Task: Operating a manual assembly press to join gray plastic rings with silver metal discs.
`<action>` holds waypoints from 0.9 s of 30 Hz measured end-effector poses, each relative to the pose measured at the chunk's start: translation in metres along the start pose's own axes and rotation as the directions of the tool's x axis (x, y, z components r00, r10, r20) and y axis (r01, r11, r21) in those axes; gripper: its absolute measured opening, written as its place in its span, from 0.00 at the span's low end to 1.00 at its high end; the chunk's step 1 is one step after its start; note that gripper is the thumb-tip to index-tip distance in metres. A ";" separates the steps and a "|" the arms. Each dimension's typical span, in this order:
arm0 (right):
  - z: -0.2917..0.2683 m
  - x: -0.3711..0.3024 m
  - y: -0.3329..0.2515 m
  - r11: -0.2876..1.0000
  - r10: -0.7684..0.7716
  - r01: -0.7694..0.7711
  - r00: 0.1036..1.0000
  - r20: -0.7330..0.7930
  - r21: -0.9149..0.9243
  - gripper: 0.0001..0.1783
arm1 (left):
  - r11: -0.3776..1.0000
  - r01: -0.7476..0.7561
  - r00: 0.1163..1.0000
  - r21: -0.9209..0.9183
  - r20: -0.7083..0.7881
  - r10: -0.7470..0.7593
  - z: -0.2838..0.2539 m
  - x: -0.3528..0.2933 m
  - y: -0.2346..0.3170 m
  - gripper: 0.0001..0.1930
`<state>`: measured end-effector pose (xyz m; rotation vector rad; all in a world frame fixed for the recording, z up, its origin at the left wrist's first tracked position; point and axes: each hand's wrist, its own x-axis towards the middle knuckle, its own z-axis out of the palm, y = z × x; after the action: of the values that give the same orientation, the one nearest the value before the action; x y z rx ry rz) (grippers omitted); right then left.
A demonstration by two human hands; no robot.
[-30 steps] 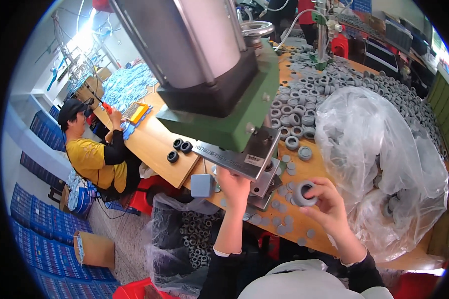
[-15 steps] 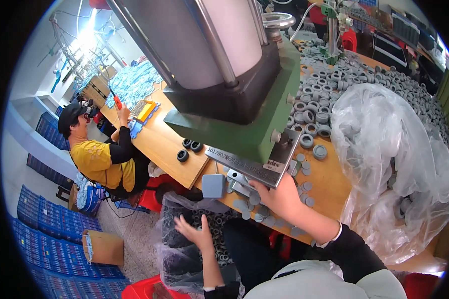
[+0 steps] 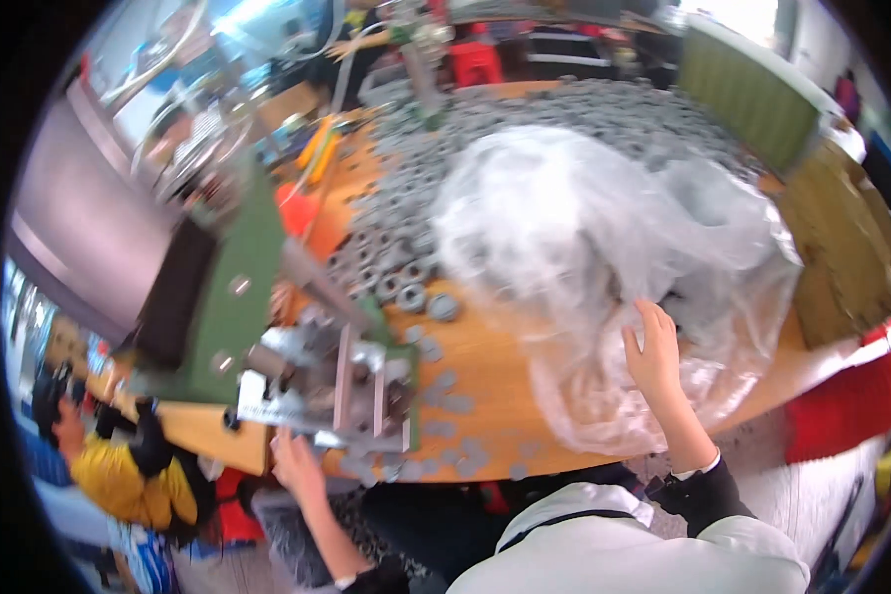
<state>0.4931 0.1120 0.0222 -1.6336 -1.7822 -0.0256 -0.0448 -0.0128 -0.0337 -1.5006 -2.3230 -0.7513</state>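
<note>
My right hand [image 3: 655, 356] is over the near part of a large clear plastic bag [image 3: 604, 247], thumb and fingers apart. I cannot tell whether it touches the bag, and nothing shows in its grasp. Grey round parts show dimly through the plastic. My left hand [image 3: 299, 473] is at the near left corner of a metal fixture [image 3: 356, 401] under the green press [image 3: 233, 307]. Motion smears its fingers, so any hold is unclear. Several flat grey discs [image 3: 448, 401] lie on the table just right of the fixture.
Many grey rings [image 3: 411, 297] spread across the wooden table [image 3: 510, 371] behind the bag. A torn cardboard box [image 3: 841, 247] stands at the right. Another person in a yellow shirt [image 3: 129, 485] sits at the left. Below my left hand is a bag-lined container [image 3: 292, 535].
The view has swung right. My right hand has left the press fixture and moved to the plastic bag. My left hand has risen from over the container to the fixture's near corner.
</note>
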 end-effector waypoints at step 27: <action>-0.009 0.009 -0.103 0.412 -0.271 -0.339 0.841 0.469 0.846 0.32 | 0.801 0.189 0.799 -0.569 -0.385 -0.462 -0.036 -0.028 0.110 0.17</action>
<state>0.4076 0.0952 0.0786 -0.8134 -1.5910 1.3757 0.0646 -0.0180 0.0128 -0.8520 -2.0665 -1.7382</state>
